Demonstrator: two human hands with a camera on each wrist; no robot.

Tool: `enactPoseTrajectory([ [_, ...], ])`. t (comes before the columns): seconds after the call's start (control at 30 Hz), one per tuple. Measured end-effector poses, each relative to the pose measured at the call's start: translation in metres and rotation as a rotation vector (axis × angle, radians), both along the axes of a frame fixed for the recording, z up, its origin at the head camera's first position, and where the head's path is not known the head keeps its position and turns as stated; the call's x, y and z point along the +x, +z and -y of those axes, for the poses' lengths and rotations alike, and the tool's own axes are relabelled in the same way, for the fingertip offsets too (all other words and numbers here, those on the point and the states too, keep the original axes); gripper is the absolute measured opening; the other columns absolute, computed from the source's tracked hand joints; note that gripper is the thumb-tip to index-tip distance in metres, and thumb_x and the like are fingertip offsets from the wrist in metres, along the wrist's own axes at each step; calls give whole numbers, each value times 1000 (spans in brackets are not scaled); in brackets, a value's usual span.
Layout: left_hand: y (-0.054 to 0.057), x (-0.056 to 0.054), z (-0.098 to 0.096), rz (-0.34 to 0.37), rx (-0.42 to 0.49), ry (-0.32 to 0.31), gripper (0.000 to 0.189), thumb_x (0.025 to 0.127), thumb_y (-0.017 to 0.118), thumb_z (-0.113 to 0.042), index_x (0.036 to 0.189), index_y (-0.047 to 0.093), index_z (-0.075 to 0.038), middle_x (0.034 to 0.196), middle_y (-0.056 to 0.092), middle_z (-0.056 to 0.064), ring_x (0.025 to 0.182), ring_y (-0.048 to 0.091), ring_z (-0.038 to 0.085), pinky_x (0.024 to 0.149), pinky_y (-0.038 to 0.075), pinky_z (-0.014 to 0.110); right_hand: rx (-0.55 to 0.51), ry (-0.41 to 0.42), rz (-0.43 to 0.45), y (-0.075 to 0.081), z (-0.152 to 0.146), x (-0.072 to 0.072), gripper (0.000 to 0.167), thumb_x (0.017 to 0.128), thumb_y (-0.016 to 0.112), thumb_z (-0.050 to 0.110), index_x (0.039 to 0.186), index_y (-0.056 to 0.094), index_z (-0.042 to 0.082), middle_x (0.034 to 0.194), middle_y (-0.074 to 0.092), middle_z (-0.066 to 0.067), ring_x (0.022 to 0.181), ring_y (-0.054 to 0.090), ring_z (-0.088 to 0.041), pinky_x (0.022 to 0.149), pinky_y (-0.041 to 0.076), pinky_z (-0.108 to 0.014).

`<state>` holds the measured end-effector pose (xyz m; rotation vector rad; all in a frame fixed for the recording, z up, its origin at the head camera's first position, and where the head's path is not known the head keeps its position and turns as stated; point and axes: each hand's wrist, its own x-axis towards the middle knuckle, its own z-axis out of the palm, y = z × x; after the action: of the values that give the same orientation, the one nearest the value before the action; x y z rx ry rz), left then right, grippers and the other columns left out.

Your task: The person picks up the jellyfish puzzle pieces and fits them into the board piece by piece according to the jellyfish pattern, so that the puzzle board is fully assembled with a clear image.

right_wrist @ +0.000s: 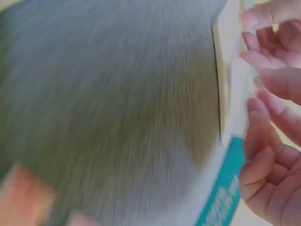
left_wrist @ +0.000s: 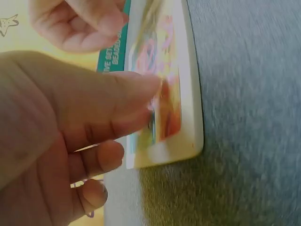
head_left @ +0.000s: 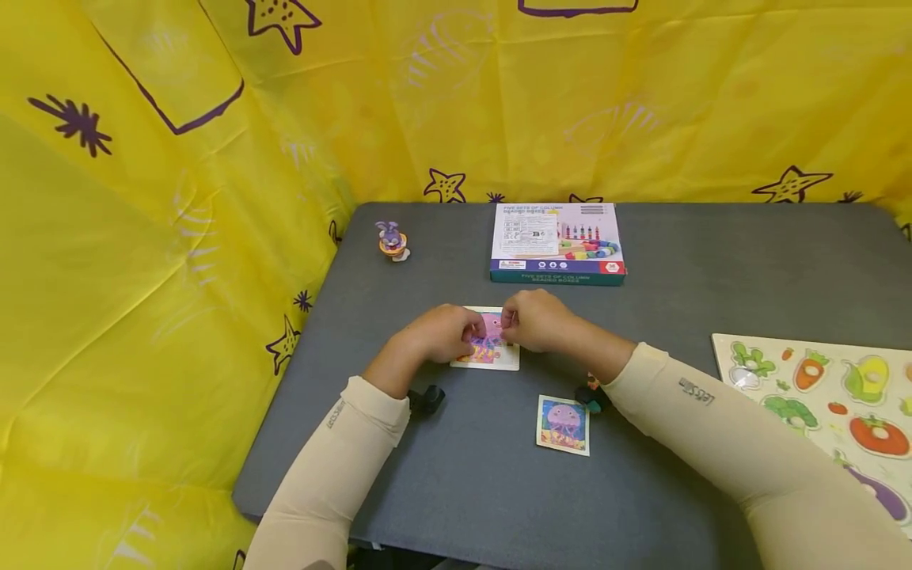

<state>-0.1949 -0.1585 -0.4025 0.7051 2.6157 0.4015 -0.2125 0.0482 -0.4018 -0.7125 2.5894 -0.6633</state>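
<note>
A small jigsaw puzzle (head_left: pixel 506 360) with a pale frame and a pink jellyfish picture lies on the grey table between both hands. From its left side, my left hand (head_left: pixel 447 332) reaches over the picture, thumb and forefinger pinching a puzzle piece (left_wrist: pixel 153 113) low against the board. At the right side is my right hand (head_left: pixel 537 321), fingers curled and thumb close to forefinger; I cannot tell whether a piece is between them. Nearer me lies a jellyfish picture card (head_left: pixel 564 425). Hands cover parts of the puzzle.
Behind the puzzle lies a beaded-toy box (head_left: pixel 557 245). A purple rabbit figurine (head_left: pixel 391 240) stands at the back left. At right is a vegetable puzzle board (head_left: pixel 819 388). Small orange and teal things (head_left: pixel 593 393) show under the right forearm. Yellow cloth (head_left: pixel 456 103) hangs behind the table.
</note>
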Motion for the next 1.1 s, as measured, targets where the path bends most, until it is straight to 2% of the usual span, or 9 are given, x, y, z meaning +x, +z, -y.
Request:
enactPoseTrajectory([
  [0.1,-1,1,-5,13,36,-38,19,92,74,-17,111,70,-14,90,62,2,87,55,18,81,45,33,61,20,11,6,-21,5,11,89,78,24,93,73,15,82,65,-2,77,58,-20,70,48,-35],
  [0.23,-4,1,-10,35,76,-80,28,91,75,-16,119,70,-15,106,64,4,98,55,19,92,45,36,161,60,31,8,-52,12,26,85,83,23,106,72,12,91,65,-4,85,58,-22,80,50,-41],
  [0.33,-6,1,-12,38,71,-95,30,90,76,-13,120,71,-16,110,64,3,100,55,18,95,45,36,207,76,36,6,-73,20,36,79,87,23,107,70,10,95,64,-6,88,56,-24,84,49,-44],
  [0.43,-8,0,-12,36,63,-100,31,90,75,-12,119,71,-18,109,63,3,99,55,18,93,45,35,219,59,34,4,-90,29,39,76,89,24,104,66,10,94,60,-7,87,54,-25,80,49,-42],
  [0.6,-7,-1,-13,42,57,-97,31,90,74,-12,120,70,-19,109,61,3,101,54,18,93,45,35,200,17,11,4,-108,42,36,75,90,29,95,65,11,88,54,-6,81,50,-23,71,45,-37],
  [0.73,-5,0,-14,49,52,-89,32,90,73,-12,121,70,-19,110,61,4,101,54,19,93,45,36,176,39,-20,3,-114,47,37,74,91,32,90,66,12,85,55,-4,79,50,-21,70,44,-37],
  [0.93,-4,2,-14,56,67,-82,33,90,73,-10,122,70,-18,111,61,5,101,54,19,93,45,36,118,56,-38,-1,-120,49,34,73,93,26,86,65,13,82,56,-2,78,51,-19,72,42,-35],
  [1.1,-4,2,-14,54,67,-72,32,90,73,-10,121,70,-19,111,61,5,101,54,19,93,45,35,22,-1,30,-3,-116,41,25,76,89,15,85,66,12,78,60,0,75,53,-17,70,44,-33],
])
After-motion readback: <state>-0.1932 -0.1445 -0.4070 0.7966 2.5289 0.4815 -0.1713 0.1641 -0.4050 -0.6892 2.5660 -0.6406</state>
